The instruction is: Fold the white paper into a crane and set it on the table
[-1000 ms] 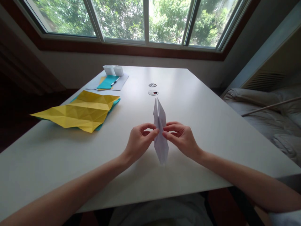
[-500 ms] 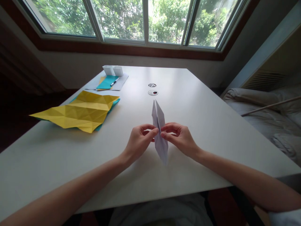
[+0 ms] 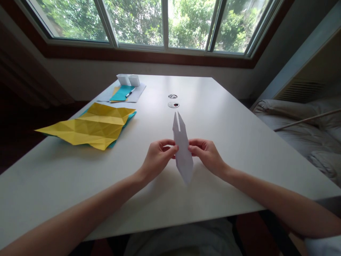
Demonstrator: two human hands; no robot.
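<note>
A folded white paper [image 3: 183, 151] is held up above the near part of the white table, its long shape pointing away from me. Two narrow points split apart at its far end, and the near end tapers to one point. My left hand [image 3: 161, 154] pinches its left edge between thumb and fingers. On the opposite edge, my right hand [image 3: 206, 153] grips the paper the same way. The face toward me looks flat, and its underside is hidden.
Creased yellow paper [image 3: 98, 124] lies over blue-green paper [image 3: 113, 143] on the left of the table [image 3: 226, 131]. Farther back are a pen [image 3: 130, 92], a blue sheet [image 3: 119, 94] and small white containers [image 3: 134, 80]. Two round table inserts [image 3: 173, 105] sit beyond my hands.
The folded paper has gone from a half-open fold with a central crease to a flat face toward me. My right hand has shifted slightly right, onto its outer edge.
</note>
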